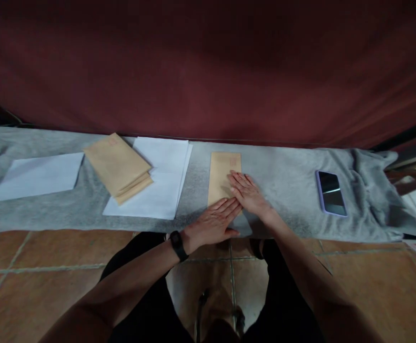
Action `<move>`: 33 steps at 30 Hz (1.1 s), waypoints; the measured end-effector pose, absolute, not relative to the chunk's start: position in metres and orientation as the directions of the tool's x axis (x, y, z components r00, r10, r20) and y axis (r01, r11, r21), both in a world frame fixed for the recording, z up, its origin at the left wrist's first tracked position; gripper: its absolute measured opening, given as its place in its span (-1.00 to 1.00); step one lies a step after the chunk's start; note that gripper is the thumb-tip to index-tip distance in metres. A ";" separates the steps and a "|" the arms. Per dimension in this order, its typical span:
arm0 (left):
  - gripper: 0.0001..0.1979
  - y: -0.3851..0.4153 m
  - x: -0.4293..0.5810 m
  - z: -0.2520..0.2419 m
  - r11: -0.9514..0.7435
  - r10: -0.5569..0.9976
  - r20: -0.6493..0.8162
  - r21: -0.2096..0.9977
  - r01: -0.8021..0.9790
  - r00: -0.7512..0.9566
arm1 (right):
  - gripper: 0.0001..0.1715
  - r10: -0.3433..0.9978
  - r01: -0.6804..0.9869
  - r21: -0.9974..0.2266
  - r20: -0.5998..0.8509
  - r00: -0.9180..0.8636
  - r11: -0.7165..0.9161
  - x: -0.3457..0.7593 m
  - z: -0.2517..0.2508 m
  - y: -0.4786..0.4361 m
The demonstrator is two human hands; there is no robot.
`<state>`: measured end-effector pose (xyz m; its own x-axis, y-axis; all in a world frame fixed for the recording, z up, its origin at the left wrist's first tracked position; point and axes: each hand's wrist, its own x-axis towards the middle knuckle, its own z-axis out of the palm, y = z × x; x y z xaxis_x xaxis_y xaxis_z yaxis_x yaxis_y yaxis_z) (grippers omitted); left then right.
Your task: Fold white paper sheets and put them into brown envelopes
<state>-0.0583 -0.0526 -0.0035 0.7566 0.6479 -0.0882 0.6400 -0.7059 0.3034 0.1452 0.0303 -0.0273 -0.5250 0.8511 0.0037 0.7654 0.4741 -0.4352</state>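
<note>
A single brown envelope (223, 177) lies lengthwise on the grey cloth (286, 190) in front of me. My left hand (213, 222) lies flat on the envelope's near end, fingers stretched out and together, a black watch on its wrist. My right hand (248, 193) rests flat across the envelope's right side, fingers extended and overlapping the left hand's fingertips. Neither hand grips anything.
A stack of brown envelopes (119, 166) lies on white paper sheets (161, 183) to the left. Another white sheet (38, 175) is at far left. A phone (330, 193) lies face up at right. Dark red curtain behind; tiled floor below.
</note>
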 end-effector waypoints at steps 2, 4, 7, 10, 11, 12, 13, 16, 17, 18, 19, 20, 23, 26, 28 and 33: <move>-0.14 -0.055 -0.058 -0.001 -0.708 0.647 -0.078 0.307 0.636 0.758 | -0.27 0.858 0.787 -0.402 -0.004 -0.514 0.469 0.145 -0.027 0.038; -0.13 -0.057 -0.058 0.000 -0.712 0.644 -0.067 0.312 0.629 0.762 | -0.25 0.866 0.804 -0.379 -0.010 -0.499 0.458 0.146 -0.027 0.045; -0.10 -0.061 -0.060 -0.002 -0.721 0.631 -0.053 0.327 0.610 0.774 | -0.22 0.893 0.833 -0.360 -0.004 -0.451 0.420 0.145 -0.029 0.053; -0.09 -0.062 -0.064 -0.003 -0.727 0.618 -0.057 0.339 0.597 0.784 | -0.21 0.903 0.846 -0.345 0.012 -0.429 0.407 0.144 -0.032 0.053; -0.09 -0.062 -0.065 -0.004 -0.728 0.614 -0.061 0.340 0.595 0.787 | -0.21 0.899 0.843 -0.342 0.016 -0.437 0.416 0.144 -0.033 0.052; -0.08 -0.061 -0.065 -0.005 -0.730 0.611 -0.063 0.341 0.592 0.789 | -0.21 0.893 0.836 -0.340 0.021 -0.450 0.430 0.144 -0.033 0.050; -0.08 -0.061 -0.066 -0.006 -0.732 0.608 -0.064 0.342 0.590 0.791 | -0.21 0.884 0.828 -0.341 0.024 -0.466 0.446 0.145 -0.034 0.048; -0.07 -0.061 -0.067 -0.010 -0.730 0.607 -0.061 0.352 0.586 0.792 | -0.22 0.853 0.797 -0.345 0.023 -0.521 0.496 0.148 -0.033 0.040; -0.08 -0.060 -0.067 -0.010 -0.726 0.609 -0.064 0.357 0.588 0.791 | -0.23 0.843 0.787 -0.346 0.019 -0.538 0.510 0.149 -0.032 0.038; -0.09 -0.060 -0.067 -0.010 -0.720 0.611 -0.072 0.363 0.591 0.788 | -0.23 0.833 0.779 -0.347 0.013 -0.553 0.523 0.150 -0.031 0.036; -0.10 -0.060 -0.067 -0.009 -0.714 0.613 -0.081 0.370 0.595 0.786 | -0.23 0.822 0.770 -0.348 0.005 -0.569 0.535 0.151 -0.030 0.034; -0.11 -0.059 -0.068 -0.007 -0.709 0.612 -0.091 0.378 0.596 0.786 | -0.23 0.811 0.760 -0.351 -0.002 -0.584 0.547 0.152 -0.029 0.032; -0.15 -0.054 -0.070 0.001 -0.700 0.594 -0.111 0.418 0.579 0.797 | -0.25 0.787 0.735 -0.370 -0.014 -0.616 0.568 0.155 -0.027 0.027; -0.19 -0.046 -0.073 0.008 -0.687 0.570 -0.117 0.474 0.550 0.813 | -0.26 0.768 0.708 -0.396 -0.008 -0.640 0.585 0.157 -0.026 0.021; -0.23 -0.040 -0.076 0.012 -0.681 0.556 -0.100 0.515 0.521 0.825 | -0.26 0.755 0.692 -0.409 -0.008 -0.655 0.596 0.158 -0.024 0.016; -0.35 -0.032 -0.082 0.012 -0.665 0.540 -0.038 0.594 0.453 0.841 | -0.27 0.723 0.662 -0.430 -0.030 -0.690 0.614 0.161 -0.018 0.002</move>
